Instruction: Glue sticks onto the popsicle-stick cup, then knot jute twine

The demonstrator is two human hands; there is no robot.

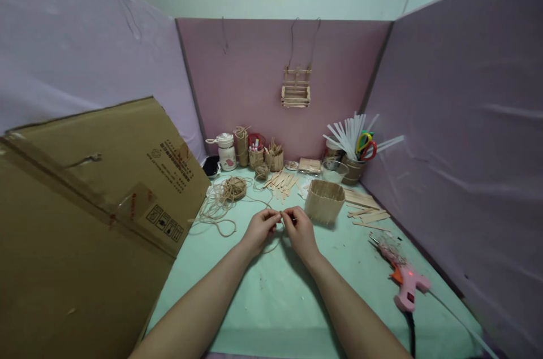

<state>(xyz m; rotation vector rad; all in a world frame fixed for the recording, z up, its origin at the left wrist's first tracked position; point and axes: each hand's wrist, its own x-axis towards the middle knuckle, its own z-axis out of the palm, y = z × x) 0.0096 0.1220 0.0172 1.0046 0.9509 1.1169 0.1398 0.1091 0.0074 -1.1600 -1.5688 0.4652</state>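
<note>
Over the middle of the green table, my left hand [262, 230] and my right hand [300, 230] meet at their fingertips. Both are closed in a pinch on a thin piece of jute twine [272, 248], whose loose part curves down below the fingers. The exact spot between the fingertips is too small to make out. A strand runs back to the left toward a ball of twine [235, 188] lying in loose coils. Just right of my right hand stands a square basket made of craft sticks [324, 202], upright.
A pink glue gun [408, 285] with a red light lies at right, its cord trailing forward. Loose craft sticks [368, 215] lie behind it. A large cardboard box [97, 223] leans at left. Cups, a white bottle [226, 152] and scissors [367, 147] line the back.
</note>
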